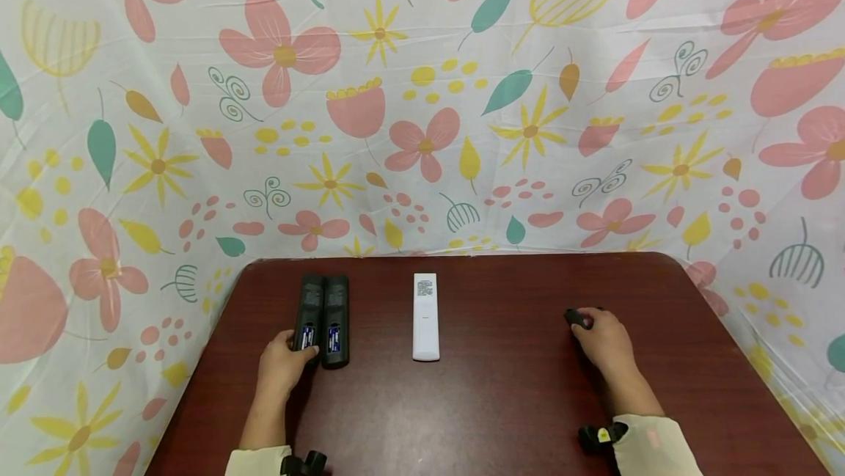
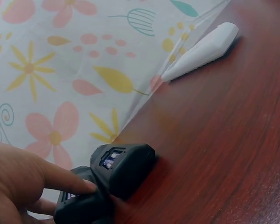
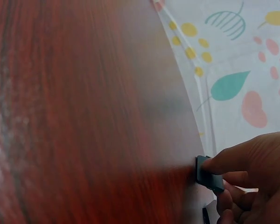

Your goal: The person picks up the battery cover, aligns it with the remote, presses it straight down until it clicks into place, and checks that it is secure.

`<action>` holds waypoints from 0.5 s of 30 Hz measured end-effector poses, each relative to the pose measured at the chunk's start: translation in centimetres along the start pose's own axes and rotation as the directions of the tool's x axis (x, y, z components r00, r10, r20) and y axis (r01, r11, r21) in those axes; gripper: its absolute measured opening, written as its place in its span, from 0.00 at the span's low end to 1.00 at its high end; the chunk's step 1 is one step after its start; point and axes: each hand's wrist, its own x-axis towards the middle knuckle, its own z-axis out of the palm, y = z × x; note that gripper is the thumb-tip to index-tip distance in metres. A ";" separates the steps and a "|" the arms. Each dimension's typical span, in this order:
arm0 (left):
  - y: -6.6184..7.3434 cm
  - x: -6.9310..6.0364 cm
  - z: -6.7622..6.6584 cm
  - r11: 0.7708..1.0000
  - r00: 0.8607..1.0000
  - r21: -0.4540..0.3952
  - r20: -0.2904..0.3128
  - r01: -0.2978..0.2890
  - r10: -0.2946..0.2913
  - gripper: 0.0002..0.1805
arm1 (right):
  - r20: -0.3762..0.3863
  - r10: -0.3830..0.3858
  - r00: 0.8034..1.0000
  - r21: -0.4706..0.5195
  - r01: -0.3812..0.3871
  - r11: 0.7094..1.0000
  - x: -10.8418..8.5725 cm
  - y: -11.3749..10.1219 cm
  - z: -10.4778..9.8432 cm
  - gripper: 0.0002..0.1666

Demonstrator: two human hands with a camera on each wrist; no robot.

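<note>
Two black remote controls lie side by side face down at the table's left, their battery compartments uncovered with blue batteries inside. My left hand [image 1: 280,367] grips the lower end of the left remote [image 1: 310,307], thumb on one side and fingers on the other. The right remote [image 1: 335,322] lies against it. Over at the table's right, my right hand [image 1: 606,344] pinches a small black battery cover [image 3: 209,173] between thumb and fingers. Under that hand, in the right wrist view, part of another dark, pale-edged piece [image 3: 211,213] shows; the hand hides most of it.
A white remote control [image 1: 425,322] lies back side up near the table's middle. The dark red wooden table [image 1: 488,388] meets a flower-printed cloth [image 1: 422,94] along its back and side edges.
</note>
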 end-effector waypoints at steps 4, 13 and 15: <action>-0.1 0.0 -0.2 0.999 1.000 -0.044 0.020 0.013 -0.013 0.38 | -0.003 -0.003 1.000 0.007 0.003 1.000 -0.2 -0.1 0.0 0.25; -0.2 -0.2 -0.3 0.997 1.000 -0.077 0.025 0.006 -0.004 0.33 | 0.009 0.011 1.000 0.021 -0.011 1.000 -0.3 -0.4 0.1 0.24; -0.2 -0.2 -0.4 0.996 0.999 -0.091 0.039 0.019 -0.015 0.32 | 0.012 0.010 1.000 0.021 -0.010 1.000 -0.3 -0.4 0.1 0.24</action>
